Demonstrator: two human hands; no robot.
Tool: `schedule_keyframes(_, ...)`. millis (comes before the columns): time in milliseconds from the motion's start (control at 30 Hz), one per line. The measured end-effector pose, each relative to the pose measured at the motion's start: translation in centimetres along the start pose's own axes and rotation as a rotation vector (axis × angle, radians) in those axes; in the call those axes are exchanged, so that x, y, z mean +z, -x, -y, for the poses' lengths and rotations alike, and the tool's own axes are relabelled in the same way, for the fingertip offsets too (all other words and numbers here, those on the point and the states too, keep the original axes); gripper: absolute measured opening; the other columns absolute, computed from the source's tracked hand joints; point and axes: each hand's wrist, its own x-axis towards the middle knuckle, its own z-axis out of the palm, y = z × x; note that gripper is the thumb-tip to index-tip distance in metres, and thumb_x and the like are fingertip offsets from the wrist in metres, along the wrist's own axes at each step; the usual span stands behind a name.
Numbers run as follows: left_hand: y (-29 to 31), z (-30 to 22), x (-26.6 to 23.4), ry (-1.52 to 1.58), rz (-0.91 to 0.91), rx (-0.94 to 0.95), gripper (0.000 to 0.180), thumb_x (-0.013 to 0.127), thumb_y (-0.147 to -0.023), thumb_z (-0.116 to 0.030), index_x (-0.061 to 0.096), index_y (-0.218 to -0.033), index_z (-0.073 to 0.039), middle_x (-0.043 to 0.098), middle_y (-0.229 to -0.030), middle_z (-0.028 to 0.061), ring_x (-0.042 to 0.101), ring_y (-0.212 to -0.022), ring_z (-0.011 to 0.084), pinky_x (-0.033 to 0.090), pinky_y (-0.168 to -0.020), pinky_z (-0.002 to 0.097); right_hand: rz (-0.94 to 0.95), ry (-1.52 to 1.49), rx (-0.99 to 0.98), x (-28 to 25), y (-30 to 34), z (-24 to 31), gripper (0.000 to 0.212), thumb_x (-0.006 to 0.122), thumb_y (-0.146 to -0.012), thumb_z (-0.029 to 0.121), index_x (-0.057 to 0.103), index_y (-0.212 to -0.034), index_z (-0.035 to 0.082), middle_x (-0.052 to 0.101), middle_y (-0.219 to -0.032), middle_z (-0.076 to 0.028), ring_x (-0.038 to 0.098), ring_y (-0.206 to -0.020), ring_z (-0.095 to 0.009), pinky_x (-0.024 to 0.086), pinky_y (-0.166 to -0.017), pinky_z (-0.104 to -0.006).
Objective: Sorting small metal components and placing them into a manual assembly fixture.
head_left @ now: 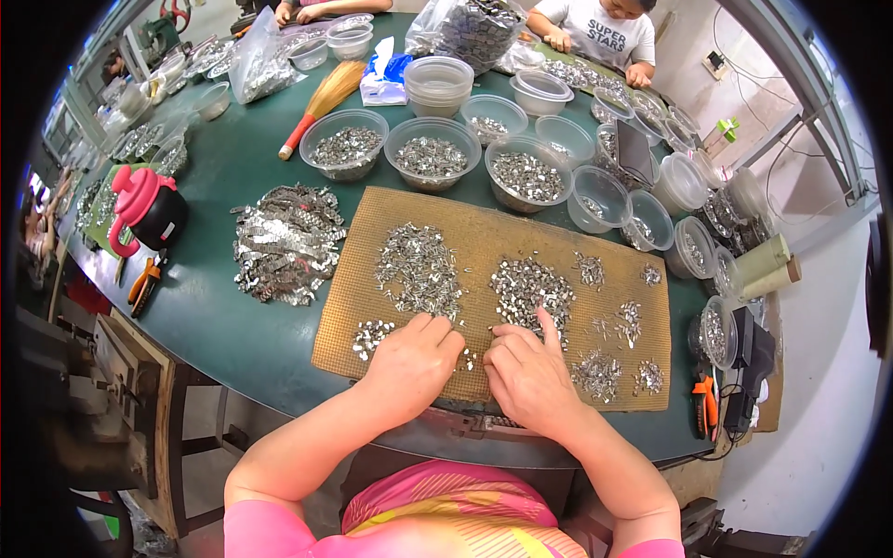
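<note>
My left hand [416, 363] and right hand [532, 374] are curled at the lower centre of the frame, over the near edge of the mat [479, 237]; I cannot tell whether either pinches anything. Metal pieces [532, 292] lie heaped mid-frame.

Left hand [416, 357] curled, right hand [528, 374] with one finger [550, 330] extended
</note>
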Motion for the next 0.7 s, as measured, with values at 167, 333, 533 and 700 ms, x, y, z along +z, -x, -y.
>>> schedule_keyframes(167,0.2,-0.4,0.2,0.131,-0.037,-0.039,0.015,0.075,-0.083,-0.003,0.063,-0.091,-0.005,0.056,-0.084,0.0089,0.06,-0.079,0.0292,0.051,-0.07,0.0391,-0.02,-0.035,0.014,-2.2,2.1,-0.4,0.014,0.071,-0.088,0.007,0.061,-0.097,0.008,0.064,-0.1,-0.006,0.063,-0.117,-0.027,0.028,-0.117,-0.0658)
schedule_keyframes(333,0.6,-1.9,-0.7,0.305,-0.073,-0.097,0.017,0.074,-0.085,0.001,0.062,-0.095,-0.004,0.062,-0.092,0.0104,0.063,-0.086,0.0316,0.051,-0.073,0.0397,-0.004,-0.075,0.012,-4.7,5.5,-1.5,0.019,0.074,-0.085,0.006,0.058,-0.096,0.009,0.064,-0.101,-0.005,0.062,-0.12,-0.027,0.033,-0.116,-0.0625)
schedule_keyframes(533,1.0,-5.0,0.0,0.502,-0.035,-0.012,0.019,0.077,-0.083,-0.002,0.063,-0.097,-0.004,0.066,-0.096,0.0099,0.063,-0.087,0.0309,0.052,-0.076,0.0408,0.057,-0.081,0.041,-5.3,9.1,-0.8,0.02,0.075,-0.081,0.004,0.061,-0.094,0.011,0.065,-0.1,-0.003,0.064,-0.118,-0.028,0.033,-0.117,-0.0603)
schedule_keyframes(700,1.0,-7.7,1.8,0.538,-0.003,0.075,0.022,0.079,-0.08,-0.004,0.065,-0.096,-0.006,0.064,-0.098,0.0072,0.063,-0.09,0.029,0.051,-0.079,0.0411,0.041,0.018,0.057,-5.0,9.9,-0.2,0.02,0.076,-0.081,0.006,0.063,-0.095,0.009,0.065,-0.098,-0.004,0.066,-0.113,-0.026,0.034,-0.116,-0.0604)
